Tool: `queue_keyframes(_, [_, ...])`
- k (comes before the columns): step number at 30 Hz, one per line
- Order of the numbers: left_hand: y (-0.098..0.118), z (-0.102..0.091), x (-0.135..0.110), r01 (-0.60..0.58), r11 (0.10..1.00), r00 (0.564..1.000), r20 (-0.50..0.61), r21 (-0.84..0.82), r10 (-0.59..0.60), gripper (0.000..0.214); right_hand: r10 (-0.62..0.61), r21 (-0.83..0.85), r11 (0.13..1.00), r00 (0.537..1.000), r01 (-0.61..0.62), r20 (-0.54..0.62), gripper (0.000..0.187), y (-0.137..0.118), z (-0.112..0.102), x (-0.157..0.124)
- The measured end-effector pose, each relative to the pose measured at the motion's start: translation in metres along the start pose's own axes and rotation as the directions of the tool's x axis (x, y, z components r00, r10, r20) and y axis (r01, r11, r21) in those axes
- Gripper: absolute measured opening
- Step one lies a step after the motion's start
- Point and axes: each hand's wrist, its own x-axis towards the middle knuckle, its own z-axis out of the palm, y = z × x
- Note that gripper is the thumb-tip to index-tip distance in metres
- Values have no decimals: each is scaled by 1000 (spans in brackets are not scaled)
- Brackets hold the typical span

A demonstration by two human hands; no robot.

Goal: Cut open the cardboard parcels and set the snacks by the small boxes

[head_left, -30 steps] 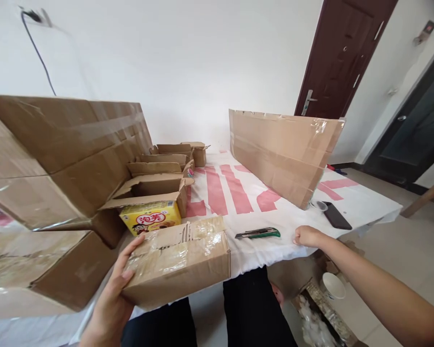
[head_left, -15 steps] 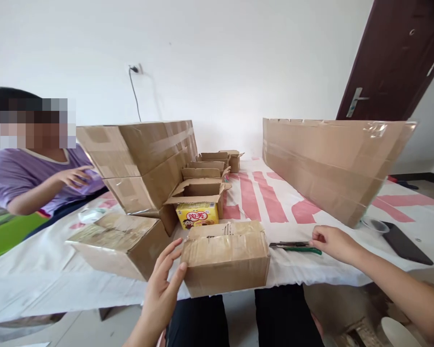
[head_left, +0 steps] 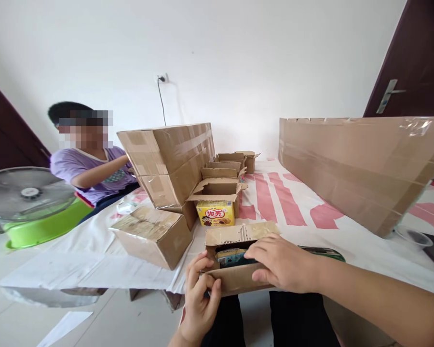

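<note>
A small cardboard box (head_left: pixel 235 282) sits at the table's near edge with its top flaps parted. A packet (head_left: pixel 229 257) shows inside. My left hand (head_left: pixel 200 299) is closed on the box's near left corner, pinching the front flap. My right hand (head_left: pixel 280 265) lies over the opening, fingers curled on the front flap's edge. A green utility knife (head_left: pixel 323 252) lies on the cloth just behind my right wrist, partly hidden.
A yellow snack box (head_left: pixel 216 213) stands in front of a row of open cartons (head_left: pixel 217 188). Stacked big cartons (head_left: pixel 169 159) and a taped box (head_left: pixel 152 233) are left; a long carton (head_left: pixel 358 168) is right. A person in purple (head_left: pixel 94 168) sits beside a fan (head_left: pixel 23 193).
My right hand left the knife and came onto the box. My left hand shifted to the front corner. The box's top flaps, shut before, are now parted. The camera turned left.
</note>
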Motion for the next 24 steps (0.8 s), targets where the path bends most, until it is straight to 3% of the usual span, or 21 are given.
queue_keyframes(3, [0, 2, -1, -36, 998, 999, -4, 43, 36, 20, 24, -217, 976, 996, -6, 82, 41, 3, 5, 13])
queue_keyframes(6, [-2, -2, -5, -53, 998, 998, 35, 46, 51, 19, 72, -396, 915, 997, -73, -17, 38, 10, -7, 10])
queue_keyframes(9, [0, -4, -9, -52, 998, 998, 26, 42, 51, 19, 151, -473, 861, 982, -188, -114, 30, 17, -22, -1])
queue_keyframes(12, [5, 0, -9, -24, 999, 1000, -12, 45, 25, 19, 202, -473, 856, 977, -210, -69, 31, 25, -24, -12])
queue_keyframes(16, [9, 0, 2, 16, 999, 1000, -14, 42, -16, 20, 119, -430, 891, 989, -146, -90, 20, 31, -14, -16])
queue_keyframes(18, [9, -8, 11, 26, 999, 998, 53, 46, -28, 20, 86, -379, 920, 995, -99, -52, 17, 30, -12, -13])
queue_keyframes(21, [7, -25, 32, 90, 995, 986, 139, 44, -96, 19, 134, -301, 948, 988, -105, 78, 23, 25, -9, -7])
queue_keyframes(24, [6, -36, 60, 183, 982, 936, 298, 36, -186, 20, 176, -293, 946, 980, -143, 91, 39, 20, -3, -4])
